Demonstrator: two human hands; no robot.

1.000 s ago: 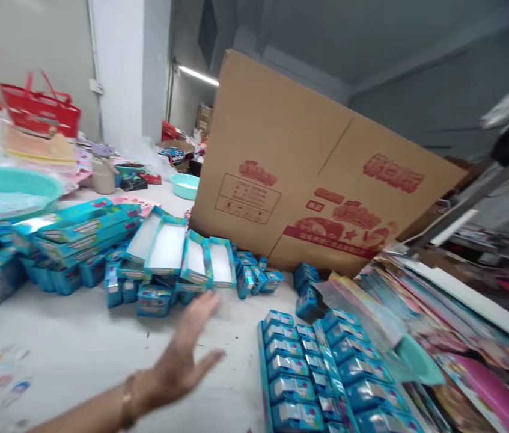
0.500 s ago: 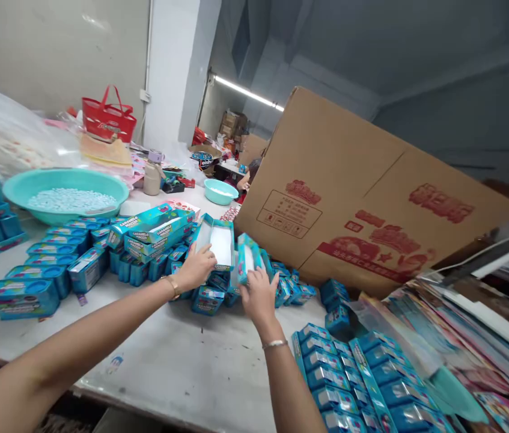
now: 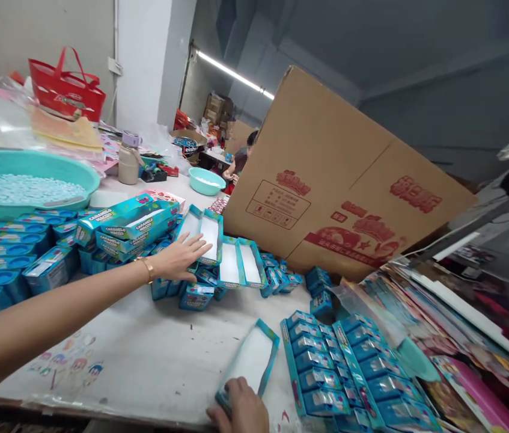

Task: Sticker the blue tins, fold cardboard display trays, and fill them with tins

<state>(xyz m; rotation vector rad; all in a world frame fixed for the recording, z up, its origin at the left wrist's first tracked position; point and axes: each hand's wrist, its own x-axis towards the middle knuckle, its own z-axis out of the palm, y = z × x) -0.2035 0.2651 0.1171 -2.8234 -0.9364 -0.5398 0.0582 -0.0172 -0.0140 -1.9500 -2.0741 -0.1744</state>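
My right hand [image 3: 240,409] grips the near end of an empty blue display tray [image 3: 254,355] with a white inside, low over the front of the table. With fingers spread, my left hand [image 3: 182,255] reaches over other empty trays [image 3: 211,237] at the middle of the table and holds nothing. Two more empty trays [image 3: 231,264] lie side by side just right of it. Small blue boxes [image 3: 196,296] sit beneath and around these trays. At my right, trays filled with rows of small blue boxes [image 3: 321,367] stand beside the tray in my right hand.
A turquoise basin [image 3: 29,180] of pale pieces stands at the left, behind rows of blue boxes [image 3: 6,246]. Stacked trays [image 3: 132,225] lie left of centre. A large cardboard carton [image 3: 326,180] leans behind. Printed sheets [image 3: 443,319] lie at right. Another person [image 3: 240,159] sits farther back.
My right hand has drawn an empty tray from the middle toward the table's front edge. My left hand has let go of its tray and spread its fingers. The view has turned right.
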